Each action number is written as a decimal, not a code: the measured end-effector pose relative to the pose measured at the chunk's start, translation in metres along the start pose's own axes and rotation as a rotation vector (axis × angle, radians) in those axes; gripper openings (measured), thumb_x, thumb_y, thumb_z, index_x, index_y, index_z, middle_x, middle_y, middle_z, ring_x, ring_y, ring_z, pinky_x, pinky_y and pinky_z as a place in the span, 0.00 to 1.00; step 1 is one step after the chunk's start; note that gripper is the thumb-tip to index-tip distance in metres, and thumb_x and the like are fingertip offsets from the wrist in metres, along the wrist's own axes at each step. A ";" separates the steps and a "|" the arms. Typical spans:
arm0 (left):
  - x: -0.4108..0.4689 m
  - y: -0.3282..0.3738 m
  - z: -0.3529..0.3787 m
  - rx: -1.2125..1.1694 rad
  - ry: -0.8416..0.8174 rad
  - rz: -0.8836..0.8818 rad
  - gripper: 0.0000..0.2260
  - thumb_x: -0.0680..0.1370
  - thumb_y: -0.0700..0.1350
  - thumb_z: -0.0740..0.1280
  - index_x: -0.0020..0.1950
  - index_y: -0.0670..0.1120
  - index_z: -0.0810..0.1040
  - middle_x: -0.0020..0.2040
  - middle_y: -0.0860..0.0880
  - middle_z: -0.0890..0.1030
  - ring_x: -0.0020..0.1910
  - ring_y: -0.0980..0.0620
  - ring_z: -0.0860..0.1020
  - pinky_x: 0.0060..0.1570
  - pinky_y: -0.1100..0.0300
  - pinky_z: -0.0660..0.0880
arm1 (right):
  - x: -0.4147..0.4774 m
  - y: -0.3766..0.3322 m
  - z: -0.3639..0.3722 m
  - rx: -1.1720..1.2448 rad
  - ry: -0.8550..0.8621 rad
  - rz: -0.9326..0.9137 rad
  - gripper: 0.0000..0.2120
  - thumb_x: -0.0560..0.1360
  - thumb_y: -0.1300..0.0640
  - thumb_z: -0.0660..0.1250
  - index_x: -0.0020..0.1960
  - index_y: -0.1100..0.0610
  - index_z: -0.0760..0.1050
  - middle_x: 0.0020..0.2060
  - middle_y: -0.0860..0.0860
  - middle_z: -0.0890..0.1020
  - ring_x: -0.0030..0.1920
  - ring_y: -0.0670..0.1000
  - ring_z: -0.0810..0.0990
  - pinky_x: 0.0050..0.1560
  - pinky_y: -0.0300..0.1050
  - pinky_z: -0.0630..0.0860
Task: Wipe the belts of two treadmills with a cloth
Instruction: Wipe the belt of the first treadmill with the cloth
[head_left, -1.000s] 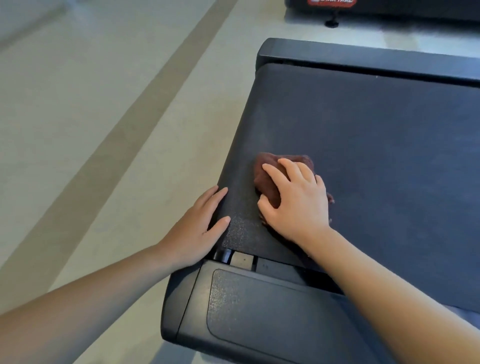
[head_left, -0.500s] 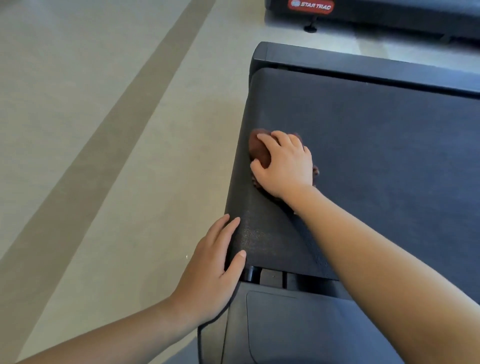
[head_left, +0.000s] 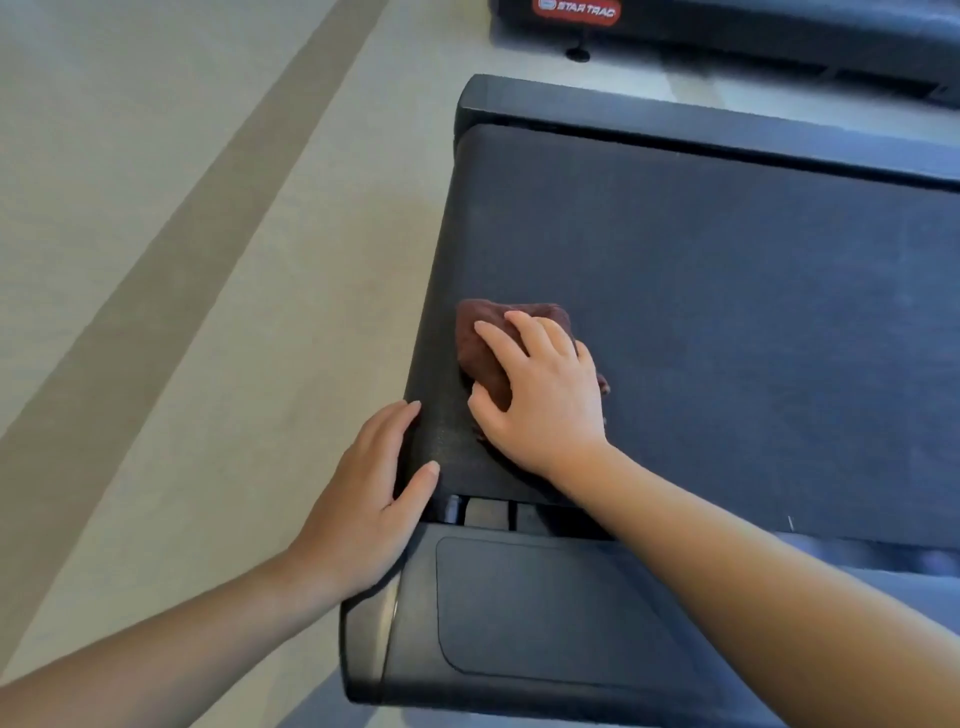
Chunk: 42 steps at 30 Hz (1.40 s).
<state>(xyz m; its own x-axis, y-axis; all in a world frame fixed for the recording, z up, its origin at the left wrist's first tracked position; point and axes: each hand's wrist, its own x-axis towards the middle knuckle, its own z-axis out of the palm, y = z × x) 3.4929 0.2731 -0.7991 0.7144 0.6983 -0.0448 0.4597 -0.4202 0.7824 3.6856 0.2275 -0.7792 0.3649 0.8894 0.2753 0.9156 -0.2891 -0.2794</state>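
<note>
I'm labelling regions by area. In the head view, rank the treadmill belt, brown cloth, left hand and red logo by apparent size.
1. treadmill belt
2. left hand, though it is nearer the camera
3. brown cloth, partly hidden under the right hand
4. red logo, far off

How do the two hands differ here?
The right hand presses a bunched brown cloth onto the belt; the left hand holds nothing. The right hand lies on the belt's top; the left hand rests at its side edge. Both lie palm down, fingers fairly straight.
</note>
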 end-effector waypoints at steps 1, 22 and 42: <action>0.001 0.003 -0.002 0.087 -0.010 0.039 0.24 0.79 0.52 0.58 0.74 0.52 0.58 0.74 0.57 0.57 0.72 0.62 0.55 0.69 0.65 0.51 | -0.017 0.003 -0.005 -0.003 -0.003 -0.012 0.26 0.71 0.42 0.59 0.66 0.49 0.71 0.65 0.52 0.74 0.65 0.56 0.70 0.62 0.59 0.67; 0.039 0.067 0.057 0.510 -0.241 0.407 0.26 0.75 0.58 0.50 0.73 0.56 0.61 0.76 0.57 0.56 0.75 0.56 0.50 0.73 0.50 0.44 | -0.096 0.110 -0.063 -0.079 0.083 0.356 0.26 0.71 0.46 0.62 0.68 0.50 0.72 0.68 0.52 0.72 0.68 0.57 0.68 0.65 0.56 0.65; 0.069 0.105 0.105 0.493 -0.248 0.514 0.21 0.79 0.53 0.57 0.72 0.52 0.63 0.75 0.55 0.59 0.75 0.55 0.53 0.71 0.48 0.49 | -0.117 0.181 -0.090 -0.136 0.078 0.454 0.28 0.72 0.41 0.65 0.70 0.47 0.68 0.69 0.50 0.71 0.69 0.56 0.66 0.62 0.59 0.68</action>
<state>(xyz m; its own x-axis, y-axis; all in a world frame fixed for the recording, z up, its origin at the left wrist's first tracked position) 3.6455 0.2161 -0.7857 0.9737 0.2178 0.0672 0.1775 -0.9095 0.3759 3.8240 0.0388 -0.7790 0.7397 0.6349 0.2231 0.6728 -0.6902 -0.2663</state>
